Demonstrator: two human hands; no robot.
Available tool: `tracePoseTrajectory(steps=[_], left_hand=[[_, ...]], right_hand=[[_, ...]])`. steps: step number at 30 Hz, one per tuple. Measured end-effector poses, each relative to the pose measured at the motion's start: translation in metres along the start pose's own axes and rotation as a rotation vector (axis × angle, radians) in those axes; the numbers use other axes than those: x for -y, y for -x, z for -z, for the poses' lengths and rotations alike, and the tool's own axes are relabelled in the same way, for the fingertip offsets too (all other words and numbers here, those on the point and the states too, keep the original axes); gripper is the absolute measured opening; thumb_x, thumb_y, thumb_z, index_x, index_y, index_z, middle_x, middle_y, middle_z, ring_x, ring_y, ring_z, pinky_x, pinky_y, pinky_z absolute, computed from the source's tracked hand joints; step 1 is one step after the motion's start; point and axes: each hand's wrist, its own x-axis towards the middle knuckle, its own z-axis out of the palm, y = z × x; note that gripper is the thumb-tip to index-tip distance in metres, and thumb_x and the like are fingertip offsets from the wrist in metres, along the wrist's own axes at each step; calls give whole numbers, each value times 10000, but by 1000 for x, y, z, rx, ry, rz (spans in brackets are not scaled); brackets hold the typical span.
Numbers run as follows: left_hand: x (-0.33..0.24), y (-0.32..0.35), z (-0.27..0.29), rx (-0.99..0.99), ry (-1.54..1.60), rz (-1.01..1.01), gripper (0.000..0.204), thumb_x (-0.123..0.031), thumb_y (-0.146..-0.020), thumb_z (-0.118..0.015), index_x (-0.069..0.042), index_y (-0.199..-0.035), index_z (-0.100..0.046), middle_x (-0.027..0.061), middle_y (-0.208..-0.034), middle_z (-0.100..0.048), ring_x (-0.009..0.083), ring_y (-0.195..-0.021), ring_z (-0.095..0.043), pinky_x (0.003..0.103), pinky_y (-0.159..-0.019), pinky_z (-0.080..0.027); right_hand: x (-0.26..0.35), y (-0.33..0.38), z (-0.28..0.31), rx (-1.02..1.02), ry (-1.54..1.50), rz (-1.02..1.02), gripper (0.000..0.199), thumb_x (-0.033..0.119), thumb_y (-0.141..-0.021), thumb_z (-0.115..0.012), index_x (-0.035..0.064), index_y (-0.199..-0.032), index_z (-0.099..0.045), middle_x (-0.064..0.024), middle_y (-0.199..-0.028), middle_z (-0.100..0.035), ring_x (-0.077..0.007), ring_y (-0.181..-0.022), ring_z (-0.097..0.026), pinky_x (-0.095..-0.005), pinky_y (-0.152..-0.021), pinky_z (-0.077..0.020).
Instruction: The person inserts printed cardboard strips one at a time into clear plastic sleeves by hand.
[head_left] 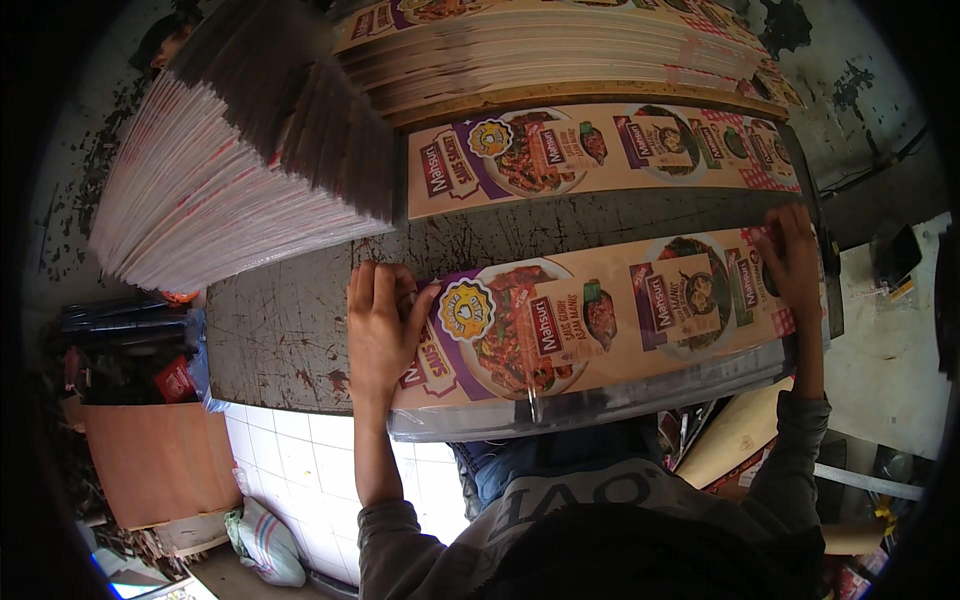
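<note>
Fanned stack [210, 190]: a thick pile of flat printed sheets, edges splayed, lying on the far left of the counter and rising toward the top of the view.
Cardboard box [160, 460]: brown, on the floor below the counter's left end, with dark bundles above it.
Counter [280, 330]: dark, scratched and worn, with white tiles showing below its near edge.
Left hand [382, 325]: open and flat, fingers pointing away from the person, pressing on the left end of the near sheet stack.
Near sheet stack [600, 320]: long flat printed carton sheets, tan with purple bands and food pictures, lying along the counter's near edge between both hands; its front edge overhangs slightly.
Middle sheets [600, 155]: the same print, lying farther back, apart from the near stack.
Top pile [560, 50]: more such sheets, stacked high at the back.
Right hand [798, 262]: fingers curled down over the right end of the near sheet stack, gripping it.
</note>
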Motion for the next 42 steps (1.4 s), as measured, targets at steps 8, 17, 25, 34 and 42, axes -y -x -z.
tracePoseTrajectory(steps=[8,17,25,34,42], left_hand=[[0,-1,1,3,-6,-4,265,-157,-737,-697,-14,-788,-480,98,-697,-453,278,-645,-451,395,-611,-391],[-1,-1,1,3,5,1,253,-125,-729,-697,-10,-779,-478,105,-697,-464,285,-635,-461,396,-593,-393],[-2,-1,1,-9,19,9,237,-101,-731,-691,-9,-779,-478,109,-710,-477,285,-641,-473,399,-593,-396],[1,0,0,-14,11,-2,241,-94,-730,-691,-14,-781,-469,102,-703,-472,277,-632,-468,391,-591,-393],[2,-1,0,-24,-50,-52,236,-117,-733,-692,-29,-777,-478,81,-710,-487,256,-635,-474,374,-618,-371]], right_hand=[[1,-1,0,0,1,4,225,173,-803,-596,-1,-878,-474,-119,-819,-438,-275,-757,-442,-365,-662,-361],[1,-1,1,3,1,-8,220,165,-803,-597,-7,-858,-473,-122,-800,-439,-275,-747,-447,-367,-655,-362],[2,-1,0,7,-10,-33,207,154,-800,-598,-9,-842,-478,-119,-791,-435,-270,-741,-449,-363,-647,-363],[1,-1,-1,2,-29,-36,201,145,-800,-603,-6,-840,-476,-112,-789,-426,-261,-737,-447,-355,-631,-365],[0,-1,-2,5,-32,-51,204,144,-800,-605,-6,-830,-471,-110,-784,-421,-257,-727,-443,-355,-620,-360]])
